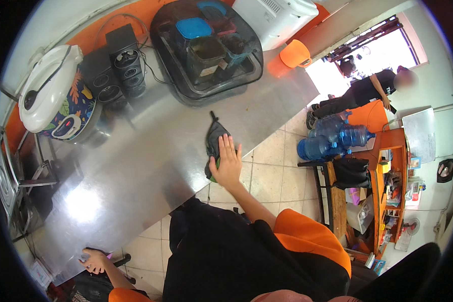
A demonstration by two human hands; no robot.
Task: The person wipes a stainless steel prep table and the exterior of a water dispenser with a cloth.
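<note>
My right hand (227, 160) presses a dark cloth (214, 132) with a green part against the stainless steel tabletop (151, 151). Its fingers point away from me, the thumb lies at the cloth's left side, and the palm hides part of the cloth. The cloth is bunched and narrows to a thin tip at its far end, close to the table's front edge. At the lower left, my left hand (93, 260) is by the near edge of the same tabletop. Its fingers are loosely bent and apart, with nothing seen in them.
Along the wall stand a rice cooker (70, 102) with a ladle (45, 81) on its lid, black cup holders (126, 66), a black tray (177, 88) of containers and an orange mug (295, 53). Metal racks (34, 183) are left. Water bottles (317, 147) and a person (362, 92) are right.
</note>
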